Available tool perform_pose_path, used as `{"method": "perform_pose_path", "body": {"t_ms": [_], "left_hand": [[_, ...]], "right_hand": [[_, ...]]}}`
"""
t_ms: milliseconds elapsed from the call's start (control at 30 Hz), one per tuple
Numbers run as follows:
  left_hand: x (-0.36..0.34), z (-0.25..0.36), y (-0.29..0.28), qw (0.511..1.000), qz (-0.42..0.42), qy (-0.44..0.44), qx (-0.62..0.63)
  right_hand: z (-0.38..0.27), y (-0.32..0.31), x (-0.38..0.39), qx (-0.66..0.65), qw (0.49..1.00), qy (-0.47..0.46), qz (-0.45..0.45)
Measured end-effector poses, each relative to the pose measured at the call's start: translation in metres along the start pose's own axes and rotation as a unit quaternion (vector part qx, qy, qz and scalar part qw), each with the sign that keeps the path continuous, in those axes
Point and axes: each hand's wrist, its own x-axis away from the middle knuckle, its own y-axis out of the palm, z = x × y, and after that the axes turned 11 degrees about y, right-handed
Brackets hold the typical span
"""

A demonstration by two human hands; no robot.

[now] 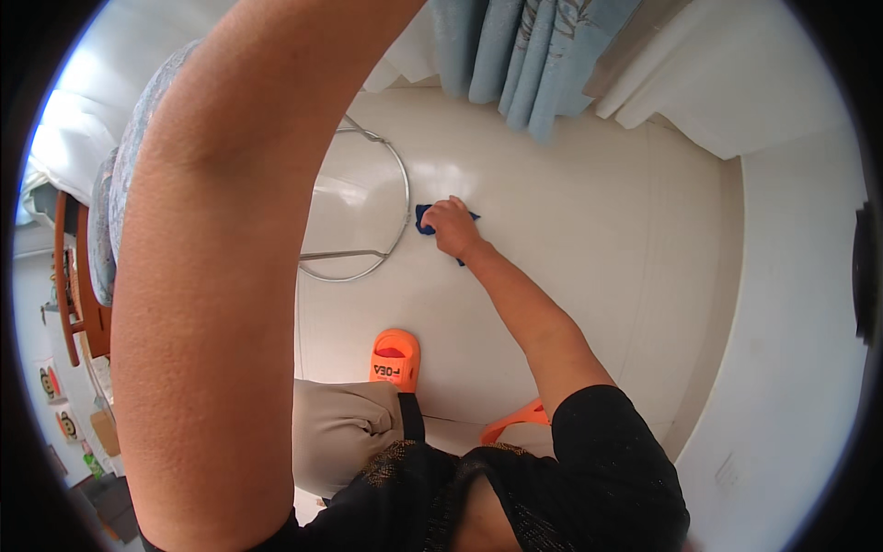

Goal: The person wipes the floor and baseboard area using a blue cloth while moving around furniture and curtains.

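Note:
My right hand [451, 226] is down at the tiled floor [570, 276], its fingers closed over a dark blue cloth [425, 219]. Bits of the cloth stick out on both sides of the hand; the rest is hidden under the palm. Just left of the cloth is the round metal base ring [407, 184] of a stand or stool, partly covered by my left arm. That arm [216, 276] is raised close to the camera and runs up past the top edge, so my left hand is out of sight.
Light blue curtains [515, 64] hang at the far side beside a white curtain [653, 69]. A white wall [782, 304] bounds the right. Orange slippers [395, 354] are on my feet. At the left stands a wooden chair [69, 276].

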Motion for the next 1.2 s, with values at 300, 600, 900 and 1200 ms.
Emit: {"method": "perform_pose_path", "body": {"t_ms": [300, 600, 900, 1200], "left_hand": [[0.076, 0.109, -0.068, 0.923, -0.120, 0.042, 0.363], [0.345, 0.221, -0.185, 0.715, -0.304, 0.118, 0.619], [0.476, 0.317, -0.237, 0.578, -0.356, -0.196, 0.708], [0.450, 0.304, -0.229, 0.607, -0.298, -0.257, 0.691]], "right_hand": [[0.022, -0.065, 0.106, -0.288, 0.921, 0.193, -0.176], [0.247, -0.211, 0.222, -0.115, 0.686, 0.404, 0.595], [0.168, -0.139, 0.130, 0.079, 0.914, 0.307, 0.253], [0.173, -0.192, 0.043, -0.095, 0.927, 0.169, 0.321]]}}
